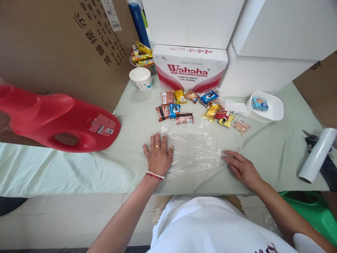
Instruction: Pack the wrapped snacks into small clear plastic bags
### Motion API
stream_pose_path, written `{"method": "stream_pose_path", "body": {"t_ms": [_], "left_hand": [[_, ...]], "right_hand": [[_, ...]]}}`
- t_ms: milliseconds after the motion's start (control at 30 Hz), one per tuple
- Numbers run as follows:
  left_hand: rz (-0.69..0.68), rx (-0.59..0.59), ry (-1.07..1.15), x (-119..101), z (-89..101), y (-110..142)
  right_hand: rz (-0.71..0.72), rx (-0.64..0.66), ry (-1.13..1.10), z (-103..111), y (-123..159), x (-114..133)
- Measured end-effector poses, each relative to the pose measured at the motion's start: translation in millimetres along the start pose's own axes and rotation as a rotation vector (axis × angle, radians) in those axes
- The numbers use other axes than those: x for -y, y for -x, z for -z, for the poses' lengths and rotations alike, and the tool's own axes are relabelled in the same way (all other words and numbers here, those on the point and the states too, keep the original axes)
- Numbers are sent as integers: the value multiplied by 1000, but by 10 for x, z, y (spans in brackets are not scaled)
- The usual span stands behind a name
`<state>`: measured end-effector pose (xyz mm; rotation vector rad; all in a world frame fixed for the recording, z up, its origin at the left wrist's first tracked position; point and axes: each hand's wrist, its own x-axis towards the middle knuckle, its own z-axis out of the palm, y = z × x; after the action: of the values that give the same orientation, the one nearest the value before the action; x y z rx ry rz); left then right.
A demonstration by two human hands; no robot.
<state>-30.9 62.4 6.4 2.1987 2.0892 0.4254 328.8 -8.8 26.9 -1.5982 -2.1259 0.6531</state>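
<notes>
A crinkled piece of clear plastic film (pixel 193 151) lies flat on the cloth-covered table in front of me. My left hand (pixel 159 156) is palm down at its left edge, fingers spread, with a ring and a beaded bracelet on. At the opposite edge, my right hand (pixel 243 168) has its fingers stretched out, the tips at the film's right side; whether they press on it I cannot tell. Just beyond the film are several small wrapped snacks: a brown-wrapped one (pixel 184 118), a blue one (pixel 174 110), a yellow one (pixel 212 111) and a pinkish packet (pixel 241 126).
A big red jug (pixel 65 123) lies at the left, beside a paper cup (pixel 141 79). At the back stands a Wahaha water box (pixel 191 68). A white bowl (pixel 279 109) holds blue packets. Toward the right edge are a white roll (pixel 317 156) and scissors (pixel 310 137).
</notes>
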Motion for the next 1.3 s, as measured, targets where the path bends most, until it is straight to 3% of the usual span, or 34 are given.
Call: {"method": "stream_pose_path", "body": {"t_ms": [133, 233, 333, 467, 633, 700, 733, 833, 867, 967, 1100, 1200, 1300], "left_hand": [[-206, -149, 47, -43, 84, 168], [-377, -59, 66, -103, 101, 188], [-357, 73, 21, -107, 51, 103], [-381, 179, -24, 16, -16, 33], [-421, 154, -24, 148, -28, 100], [-410, 141, -32, 136, -30, 131], [-405, 139, -37, 121, -31, 143], [-400, 141, -52, 82, -34, 165], [-402, 144, -56, 76, -34, 170], [-416, 151, -67, 82, -37, 182], [-420, 149, -77, 82, -33, 197], [-409, 146, -77, 56, -20, 212], [-402, 139, -61, 33, -1, 219]], "right_hand": [[-405, -183, -87, 33, 1, 14], [-516, -214, -215, -101, -195, 108], [-494, -238, -224, -277, -478, 251], [-406, -103, -250, -325, -640, 288], [-430, 123, -429, 71, -337, -23], [-406, 164, -361, 316, -307, -140], [-380, 126, -268, 435, -356, -173], [-240, -47, 104, 706, -771, -143], [-170, -50, 214, 753, -981, -95], [-28, 23, 491, 756, -1683, 85], [60, 275, 654, 603, -2402, 217], [48, 329, 687, 646, -2570, 221], [10, 158, 691, 945, -2448, 278]]}}
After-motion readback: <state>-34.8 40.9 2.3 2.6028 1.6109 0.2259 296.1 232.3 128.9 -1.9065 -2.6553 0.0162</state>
